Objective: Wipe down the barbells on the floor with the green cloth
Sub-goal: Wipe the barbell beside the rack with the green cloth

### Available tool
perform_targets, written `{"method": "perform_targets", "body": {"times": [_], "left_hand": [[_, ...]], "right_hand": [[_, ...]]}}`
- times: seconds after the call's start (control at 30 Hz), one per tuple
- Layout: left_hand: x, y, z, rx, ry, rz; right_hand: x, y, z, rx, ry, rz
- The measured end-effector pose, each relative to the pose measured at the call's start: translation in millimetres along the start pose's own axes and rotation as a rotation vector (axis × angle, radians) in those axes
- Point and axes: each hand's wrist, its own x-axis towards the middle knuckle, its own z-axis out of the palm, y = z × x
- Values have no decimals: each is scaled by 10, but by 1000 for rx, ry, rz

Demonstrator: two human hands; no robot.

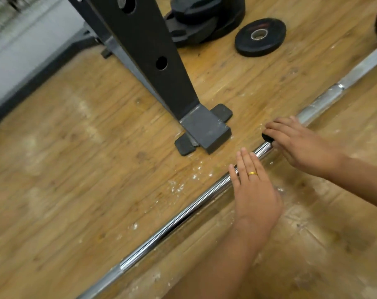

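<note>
On the floor by the rack foot [205,130], the barbell [179,219] lay diagonal. Left hand [255,190] lay flat over it, fingers straight and together; right hand [300,143] curled round a black piece [267,137] on the bar. No green cloth in sight. Risk: bar could roll under the flat palm and pinch fingers.

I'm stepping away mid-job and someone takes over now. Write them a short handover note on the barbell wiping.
Left hand: open, flat on the barbell, fingers straight.
Right hand: curled over the bar further along, grip on a small dark wad; too dark to confirm as the green cloth.
Barbell lies diagonally on the wooden floor beside the rack foot, white flecks around it.
Done: cannot tell how much is wiped.
Left: wipe along the bar's length; only this barbell is in view.
</note>
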Motion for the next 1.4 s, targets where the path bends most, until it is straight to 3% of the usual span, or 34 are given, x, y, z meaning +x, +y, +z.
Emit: {"method": "perform_targets", "body": {"times": [0.13,0.3,0.47,0.63,0.77,0.93,1.1,1.27,1.4], "left_hand": [[23,9,57,8,7,-16],[36,67,76,-20,25,-51],[9,68,127,-20,32,-29],[5,85,186,13,62,-24],[11,96,206,-13,68,-18],[82,163,176,-16,75,24],[152,235,150,-24,67,17],[99,198,139,-14,61,53],[79,65,118,61,29,138]], "right_hand": [[7,176,16,24,-44,-74],[26,279,-83,20,-43,53],[-41,329,-107,55,-64,-41],[-34,322,-140,76,-14,116],[-125,311,-149,70,-85,25],[-97,469,-265,52,-66,207],[-145,431,-305,13,-154,60],[-89,680,-396,-1,-120,190],[-213,614,-337,16,-145,71]]}}
